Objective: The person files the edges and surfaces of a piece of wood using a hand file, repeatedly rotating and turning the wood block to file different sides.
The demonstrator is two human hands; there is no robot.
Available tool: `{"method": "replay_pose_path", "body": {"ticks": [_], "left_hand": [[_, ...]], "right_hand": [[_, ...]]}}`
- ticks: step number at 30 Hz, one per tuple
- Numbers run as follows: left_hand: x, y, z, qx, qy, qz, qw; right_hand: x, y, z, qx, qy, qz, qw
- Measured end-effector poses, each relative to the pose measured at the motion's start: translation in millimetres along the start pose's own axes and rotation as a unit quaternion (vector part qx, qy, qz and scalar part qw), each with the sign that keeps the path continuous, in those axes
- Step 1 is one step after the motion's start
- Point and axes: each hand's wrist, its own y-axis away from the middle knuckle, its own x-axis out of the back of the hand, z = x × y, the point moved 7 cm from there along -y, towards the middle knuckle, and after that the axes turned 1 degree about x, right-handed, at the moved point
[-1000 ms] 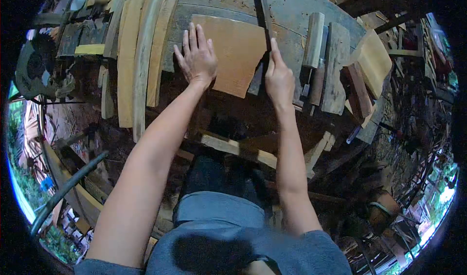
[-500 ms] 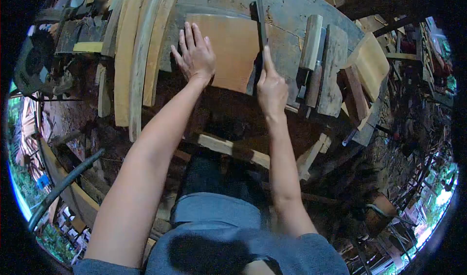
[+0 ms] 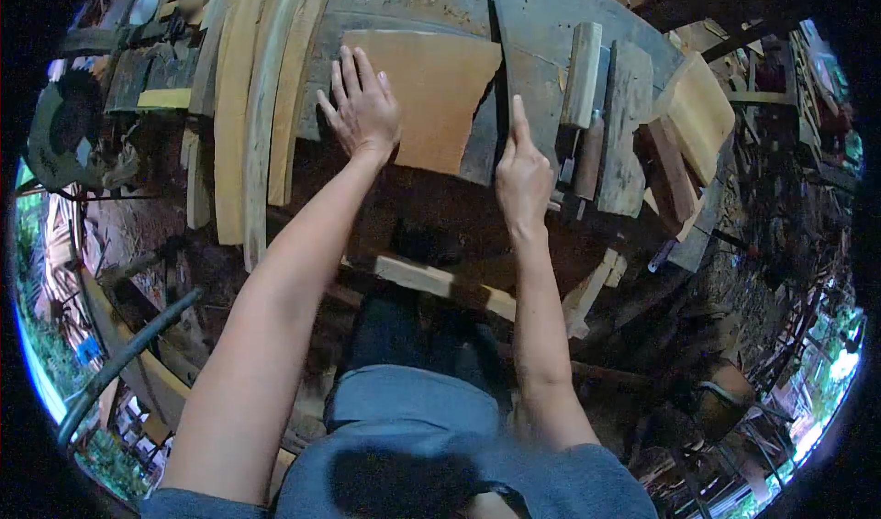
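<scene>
Brown board flat on the desk; my left hand spread on its left side. My right hand curls round a dark narrow tool, forefinger extended, by the board's right edge. Long timber strips farther left.

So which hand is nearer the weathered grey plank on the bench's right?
Right. The right hand is left of the weathered grey plank, a brown-handled tool between them; the left hand lies on the brown board, farther left.
</scene>
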Motion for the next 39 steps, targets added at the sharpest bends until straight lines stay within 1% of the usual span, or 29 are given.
{"method": "replay_pose_path", "body": {"ticks": [1,2,4,5,6,8,9,10,12,14,16,17,20,22,24,26,27,29,30,32,33,35,36,38,39], "left_hand": [[0.8,0.0,0.2,-0.002,0.000,-0.002,1.000],[2.3,-4.2,3.3,-0.007,0.002,0.002,1.000],[2.2,-4.1,4.2,-0.009,0.006,0.003,1.000],[2.4,-3.7,3.2,-0.005,0.008,0.004,1.000],[2.5,-4.7,2.2,-0.005,0.007,0.005,1.000],[2.0,-4.0,2.7,-0.011,0.010,0.003,1.000],[1.8,-6.8,4.7,-0.013,0.011,0.005,1.000],[1.7,-7.0,4.9,-0.013,0.014,0.009,1.000],[1.8,0.1,1.0,-0.004,0.013,0.007,1.000],[3.8,-3.8,4.0,-0.008,0.013,0.001,1.000],[5.8,-3.9,2.4,-0.008,0.007,0.005,1.000],[5.9,-3.4,2.5,-0.009,0.012,0.007,1.000],[4.5,-2.5,5.0,-0.019,0.016,0.018,1.000],[3.6,-3.5,3.9,-0.014,0.013,0.014,1.000],[2.4,-3.0,5.0,-0.014,0.012,0.017,1.000],[3.0,-4.1,4.0,-0.010,0.005,0.015,1.000],[4.7,-3.7,4.8,-0.011,0.007,0.011,1.000],[7.5,-2.6,5.2,-0.013,0.003,0.011,1.000],[7.0,-2.9,6.0,-0.015,0.005,0.011,1.000],[5.4,-3.4,4.9,-0.009,0.004,-0.002,1.000],[5.5,-3.5,4.5,-0.012,0.004,-0.002,1.000],[4.1,-3.0,4.3,-0.012,-0.001,0.004,1.000],[3.8,-3.3,5.8,-0.016,0.002,0.004,1.000],[3.4,-3.8,4.9,-0.011,0.000,0.001,1.000],[5.6,-3.4,5.3,-0.011,0.008,0.014,1.000]], "right_hand": [[2.1,7.6,-3.0,0.028,0.005,0.026,0.999],[1.0,5.3,-3.4,0.026,0.003,0.029,0.999],[-1.2,-7.4,-15.5,0.038,0.060,-0.030,0.997],[2.9,-21.7,-18.3,0.013,0.078,-0.042,0.996],[-0.2,-39.2,-17.1,0.014,0.076,-0.043,0.996],[4.8,-64.9,-9.3,0.013,0.077,0.009,0.997],[13.4,-66.1,-15.9,0.040,0.032,0.058,0.997],[13.2,-61.8,-19.0,0.044,0.031,0.058,0.997],[15.5,-27.9,-31.3,0.114,-0.014,0.057,0.992],[-5.1,7.7,-30.3,0.138,0.036,-0.006,0.990],[-17.8,16.8,-29.9,0.111,0.090,-0.066,0.988],[-20.4,9.4,-29.8,0.111,0.090,-0.070,0.987],[-15.8,-31.9,-37.6,0.113,0.109,-0.038,0.987],[-15.5,-42.5,-44.6,0.123,0.100,0.008,0.987],[-17.8,-19.6,-40.9,0.118,0.090,0.004,0.989],[-25.4,20.1,-37.8,0.140,0.095,-0.050,0.984],[-23.6,31.7,-37.6,0.143,0.094,-0.054,0.984],[-25.6,48.8,-34.0,0.133,0.108,-0.094,0.981],[-26.1,39.8,-35.8,0.131,0.108,-0.092,0.981],[-25.6,0.9,-46.6,0.137,0.135,-0.049,0.980],[-28.5,-16.3,-53.7,0.135,0.133,-0.047,0.981],[-27.4,-39.7,-66.6,0.130,0.137,-0.007,0.982],[-25.4,-35.8,-65.6,0.127,0.138,-0.003,0.982],[-26.5,-16.5,-59.9,0.112,0.140,-0.050,0.983],[-30.7,2.6,-52.1,0.138,0.133,-0.060,0.980]]}}
